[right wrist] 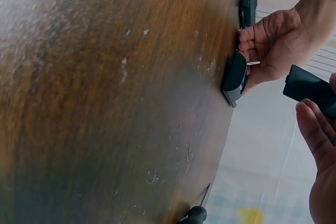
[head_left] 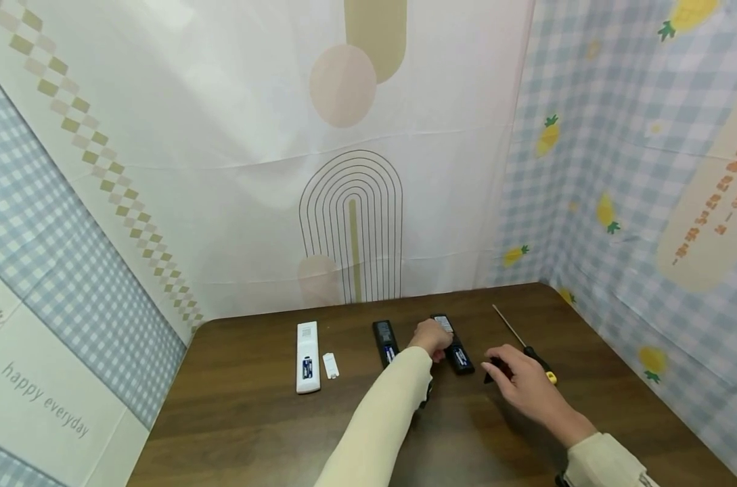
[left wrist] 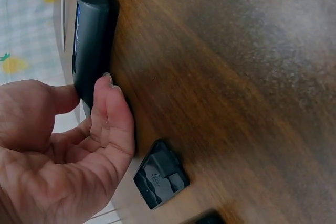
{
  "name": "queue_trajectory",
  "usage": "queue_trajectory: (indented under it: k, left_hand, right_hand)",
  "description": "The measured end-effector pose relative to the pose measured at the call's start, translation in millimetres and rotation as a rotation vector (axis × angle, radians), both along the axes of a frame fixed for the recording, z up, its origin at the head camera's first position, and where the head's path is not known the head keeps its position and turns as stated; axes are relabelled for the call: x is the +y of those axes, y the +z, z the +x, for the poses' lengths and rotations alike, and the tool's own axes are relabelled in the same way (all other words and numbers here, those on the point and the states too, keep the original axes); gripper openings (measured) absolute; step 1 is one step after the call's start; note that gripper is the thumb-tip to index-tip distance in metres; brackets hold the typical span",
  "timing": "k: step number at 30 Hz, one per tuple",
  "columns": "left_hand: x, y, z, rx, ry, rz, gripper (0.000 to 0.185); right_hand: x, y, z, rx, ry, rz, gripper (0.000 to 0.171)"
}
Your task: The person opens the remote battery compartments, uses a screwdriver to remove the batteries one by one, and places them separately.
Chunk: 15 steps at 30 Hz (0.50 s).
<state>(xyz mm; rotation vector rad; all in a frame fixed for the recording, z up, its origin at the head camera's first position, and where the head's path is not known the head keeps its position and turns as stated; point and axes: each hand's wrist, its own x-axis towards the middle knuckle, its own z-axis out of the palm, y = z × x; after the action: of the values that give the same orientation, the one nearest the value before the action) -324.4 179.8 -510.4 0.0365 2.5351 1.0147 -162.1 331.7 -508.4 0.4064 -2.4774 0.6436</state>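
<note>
Nearest you, your right hand (head_left: 526,382) hovers just above the brown wooden counter (head_left: 252,419) and pinches a small black battery cover (right wrist: 310,88) between thumb and fingertips; it is not yet fitted to anything. Just beyond that hand lies a screwdriver (head_left: 523,341) with a black and yellow handle, its shaft pointing to the far left, untouched. To the left, your left hand (head_left: 432,336) is curled round the right-hand black remote (head_left: 456,352), thumb on one long edge and fingers on the other, steadying it flat on the counter with its back up; the blue-labelled batteries show in the open bay, so this one looks loaded and seems to lack only its cover. A second black cover (left wrist: 160,181) lies loose on the counter near your left wrist. Just left of the held remote sits another black remote (head_left: 385,341), also open with batteries showing. Farther left lies a white remote (head_left: 308,356), bay open and a battery in place, its white cover (head_left: 330,365) beside it. By this look all three remotes remain to be closed.
</note>
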Motion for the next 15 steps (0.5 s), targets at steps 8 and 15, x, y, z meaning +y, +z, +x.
queue_trajectory:
  k: [8, 15]
  left_hand:
    - [-5, -2.9, -4.6, -0.001, -0.023, -0.014, 0.035]
    - [2, -24.3, -25.3, -0.017, -0.065, -0.095, 0.033]
  right_hand:
    - [-5, 1.8, -1.6, 0.026, 0.019, -0.017, 0.022]
    - [-4, -1.2, -3.2, 0.005, 0.018, 0.001, 0.022]
